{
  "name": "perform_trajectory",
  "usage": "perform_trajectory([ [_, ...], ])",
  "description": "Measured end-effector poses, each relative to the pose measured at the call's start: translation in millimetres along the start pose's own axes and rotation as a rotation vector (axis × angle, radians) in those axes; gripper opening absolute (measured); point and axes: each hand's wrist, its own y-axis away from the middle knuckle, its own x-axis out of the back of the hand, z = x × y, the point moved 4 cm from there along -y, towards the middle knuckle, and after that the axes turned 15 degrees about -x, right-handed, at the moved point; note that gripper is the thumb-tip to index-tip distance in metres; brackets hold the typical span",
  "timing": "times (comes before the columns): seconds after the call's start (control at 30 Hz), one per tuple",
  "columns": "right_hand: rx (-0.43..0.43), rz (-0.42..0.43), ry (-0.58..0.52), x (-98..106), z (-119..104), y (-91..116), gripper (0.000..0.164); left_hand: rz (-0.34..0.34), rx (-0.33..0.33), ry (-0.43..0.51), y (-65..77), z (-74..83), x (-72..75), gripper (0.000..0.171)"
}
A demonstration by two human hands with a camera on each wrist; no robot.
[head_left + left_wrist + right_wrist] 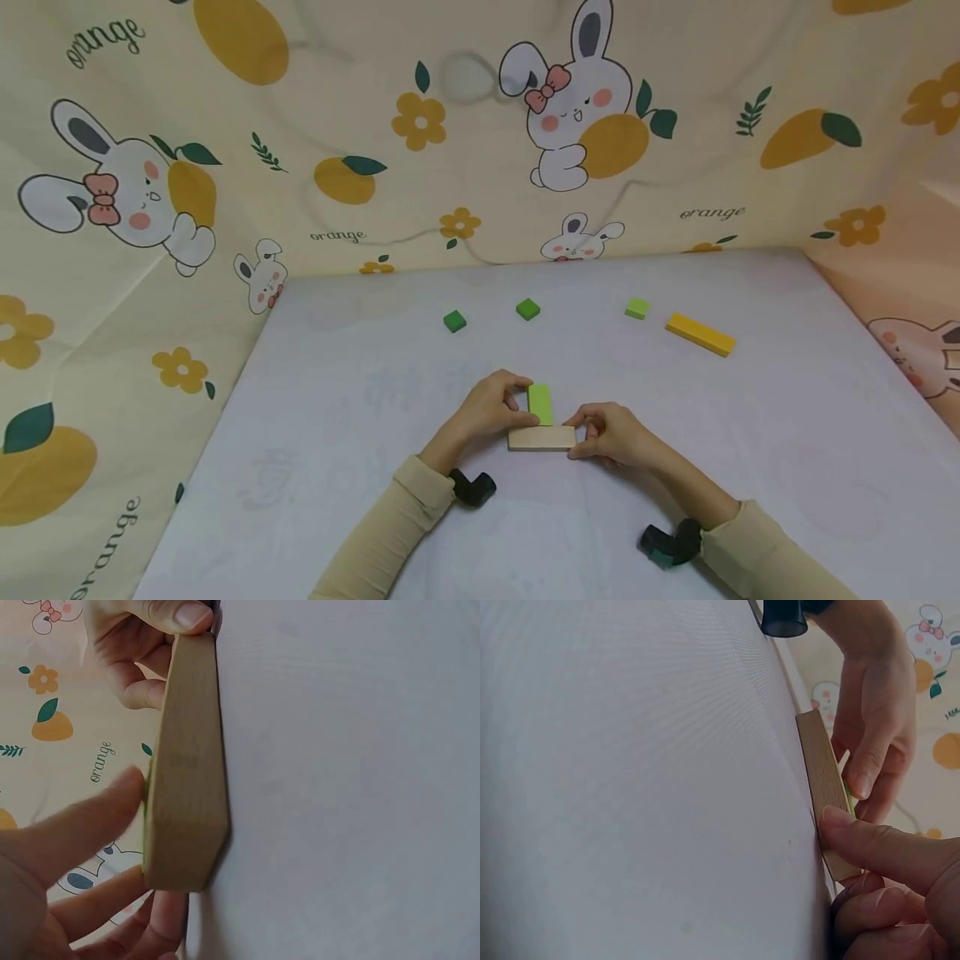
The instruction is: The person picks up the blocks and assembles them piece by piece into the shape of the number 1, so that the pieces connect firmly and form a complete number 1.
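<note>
A natural wood block (542, 438) lies on the white tabletop, its long side toward me. Directly behind it, and seemingly touching it, is a light green block (539, 404). My left hand (487, 408) pinches the green block between thumb and fingers. At the wood block's right end, my right hand (617, 433) grips it with the thumb in front and a finger behind. In the left wrist view, the wood block (187, 765) hides nearly all the green one. A thin green edge shows past the wood block (831, 787) in the right wrist view.
Farther back on the white table (337, 417) lie two dark green pieces, one left (454, 321) and one near the middle (528, 309). A light green piece (637, 308) and a long yellow block (700, 334) lie at the back right. A rabbit-print cloth (420, 183) stands behind.
</note>
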Motion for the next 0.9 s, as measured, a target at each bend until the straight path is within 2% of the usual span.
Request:
perform_trajectory([
  [0.23, 0.001, 0.018, 0.002, -0.1, 0.1, 1.1, 0.034, -0.007, -0.023, -0.024, 0.3, 1.5, 0.6, 0.058],
  [0.37, 0.005, 0.027, 0.02, -1.0, -0.5, 3.4, 0.038, -0.013, -0.042, -0.045, 2.0, 1.8, -0.7, 0.064],
  [0.53, 0.056, 0.007, 0.034, -1.2, -1.5, 6.2, 0.043, -0.001, -0.076, -0.048, 8.6, 2.0, -2.2, 0.066],
  [0.73, 0.082, 0.013, 0.043, 7.1, 5.9, 7.0, 0.046, 0.023, -0.112, 0.01, 19.9, 4.8, -2.2, 0.056],
  [0.9, 0.06, 0.034, -0.003, 25.3, 16.4, 6.8, 0.044, 0.016, -0.129, 0.058, 25.5, 6.0, -4.3, 0.053],
])
